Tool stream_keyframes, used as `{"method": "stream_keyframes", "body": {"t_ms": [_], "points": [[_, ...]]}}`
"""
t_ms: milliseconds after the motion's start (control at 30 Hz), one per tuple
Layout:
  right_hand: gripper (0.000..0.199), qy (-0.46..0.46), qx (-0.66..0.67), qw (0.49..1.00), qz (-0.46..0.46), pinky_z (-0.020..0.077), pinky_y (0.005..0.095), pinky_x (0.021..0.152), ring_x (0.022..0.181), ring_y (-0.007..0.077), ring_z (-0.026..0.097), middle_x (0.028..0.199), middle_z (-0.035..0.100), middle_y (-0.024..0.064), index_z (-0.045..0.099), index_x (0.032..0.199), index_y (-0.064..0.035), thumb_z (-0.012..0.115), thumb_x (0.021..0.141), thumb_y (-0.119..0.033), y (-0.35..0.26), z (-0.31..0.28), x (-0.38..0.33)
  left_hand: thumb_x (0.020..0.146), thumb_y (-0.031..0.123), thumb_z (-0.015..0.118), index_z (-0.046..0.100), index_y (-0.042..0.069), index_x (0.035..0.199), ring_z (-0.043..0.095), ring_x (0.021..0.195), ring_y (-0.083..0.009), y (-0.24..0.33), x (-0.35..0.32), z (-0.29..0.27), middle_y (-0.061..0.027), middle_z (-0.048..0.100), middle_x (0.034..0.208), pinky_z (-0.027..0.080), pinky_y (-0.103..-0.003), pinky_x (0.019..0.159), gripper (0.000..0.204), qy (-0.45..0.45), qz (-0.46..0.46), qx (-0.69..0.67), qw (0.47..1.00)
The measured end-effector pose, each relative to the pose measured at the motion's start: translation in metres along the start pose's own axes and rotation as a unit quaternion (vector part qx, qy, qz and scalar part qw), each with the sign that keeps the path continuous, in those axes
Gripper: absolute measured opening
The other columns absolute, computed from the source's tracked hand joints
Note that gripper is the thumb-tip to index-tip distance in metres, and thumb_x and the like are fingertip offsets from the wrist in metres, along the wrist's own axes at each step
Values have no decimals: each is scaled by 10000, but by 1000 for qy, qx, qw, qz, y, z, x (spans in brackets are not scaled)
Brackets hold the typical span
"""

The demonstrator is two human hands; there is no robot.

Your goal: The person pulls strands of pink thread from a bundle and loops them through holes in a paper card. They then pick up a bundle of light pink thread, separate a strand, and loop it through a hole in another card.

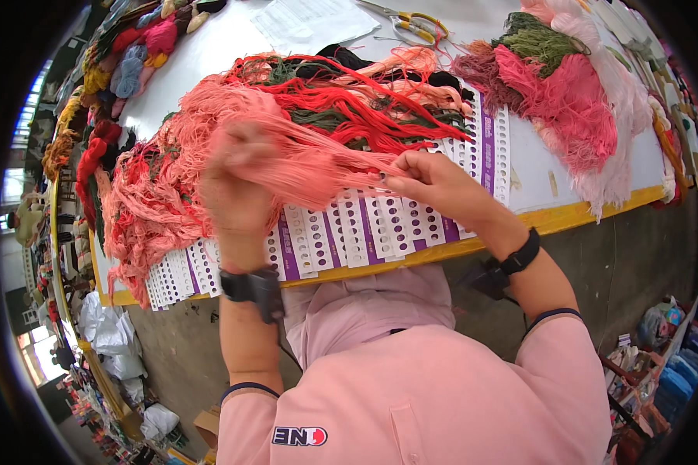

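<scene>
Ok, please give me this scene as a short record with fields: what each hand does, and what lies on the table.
left hand: left hand raised, blurred, gripping a bundle of salmon-pink threads
right hand: right hand pinching the same bundle at its thin end
under the hands: row of white punched cards with purple stripes, along the table's yellow edge
behind: heap of red and green threads
far side: scissors with yellow handles, sheet of paper
right: pile of pink yarn

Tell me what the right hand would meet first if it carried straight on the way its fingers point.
The right hand points left along the stretched salmon-pink thread bundle it pinches, so it would probably meet the left hand gripping the same bundle first; depth is unclear.
</scene>
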State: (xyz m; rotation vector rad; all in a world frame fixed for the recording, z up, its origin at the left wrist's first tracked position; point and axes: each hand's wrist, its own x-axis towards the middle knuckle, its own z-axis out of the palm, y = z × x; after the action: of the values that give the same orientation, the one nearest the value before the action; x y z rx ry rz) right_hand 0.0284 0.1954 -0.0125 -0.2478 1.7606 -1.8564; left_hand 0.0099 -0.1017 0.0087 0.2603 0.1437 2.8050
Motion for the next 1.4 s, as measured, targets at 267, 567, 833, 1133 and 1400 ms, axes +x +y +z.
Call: {"method": "stream_keyframes", "body": {"t_ms": [267,567,833,1133,1400], "points": [[178,74,399,871,-278,404,454,1065,1137,289,570,1060,630,140,577,991,21,514,974,-145,-43,-78,-61,893,18,529,491,-143,1121,445,609,-113,236,-4,-49,-154,578,860,382,-240,515,282,156,235,301,911],[115,649,46,687,-324,371,270,618,710,140,474,780,516,68,510,849,-33,546,886,-136,-58,-327,-290,971,157,499,478,65,780,339,541,-84,326,-2,9,22,374,651,357,-266,617,214,206,280,423,837],[176,109,-274,947,-129,410,262,571,605,92,473,681,516,9,569,936,-29,512,1006,-180,5,-76,-23,921,158,606,635,-8,1027,586,666,-86,-102,59,16,-37,661,850,490,-228,582,199,260,-247,446,820],[198,106,-137,978,-117,363,206,540,581,36,452,653,492,-33,541,937,-34,472,1031,-195,21,-78,-17,843,104,666,651,-27,790,556,580,-125,-166,62,-19,-49,613,677,407,-257,506,142,177,-257,677,666],[154,22,-279,956,-89,436,269,541,549,85,546,610,573,17,573,874,-37,523,984,-132,8,-91,-8,811,36,629,628,0,723,506,509,-104,-153,69,-31,-43,592,628,364,-255,467,95,146,-275,674,670]]}}
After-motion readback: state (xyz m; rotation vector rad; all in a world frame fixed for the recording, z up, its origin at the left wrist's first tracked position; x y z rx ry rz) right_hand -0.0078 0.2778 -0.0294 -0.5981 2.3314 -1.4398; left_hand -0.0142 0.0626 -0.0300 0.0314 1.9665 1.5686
